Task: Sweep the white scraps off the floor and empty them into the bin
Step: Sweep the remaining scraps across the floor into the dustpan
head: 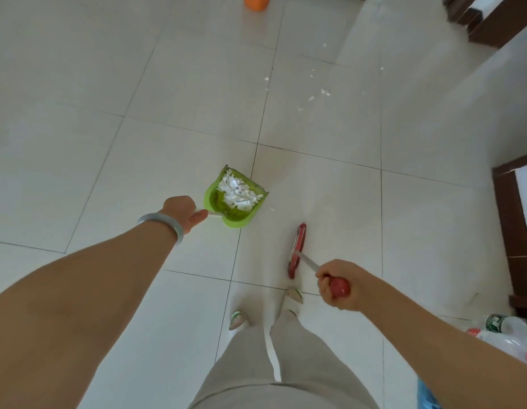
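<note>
My left hand (pixel 184 212) grips the pale handle of a green dustpan (pixel 227 215) in the middle of the view. A heap of white scraps (pixel 237 192) lies in the pan. My right hand (pixel 339 286) grips the red handle end of a broom; its red head (pixel 297 249) hangs near the floor, right of the dustpan. More small white scraps (pixel 318 94) lie scattered on the tiles further ahead to the right. One scrap (pixel 272 209) lies just beside the pan. An orange container (pixel 256 1) stands at the top edge.
White floor tiles (pixel 108 113) stretch ahead and to the left. Dark wooden furniture (pixel 510 231) stands along the right side and at the top right (pixel 486 22). Plastic bottles (pixel 504 326) lie at the lower right. My feet (pixel 237 318) are below the broom.
</note>
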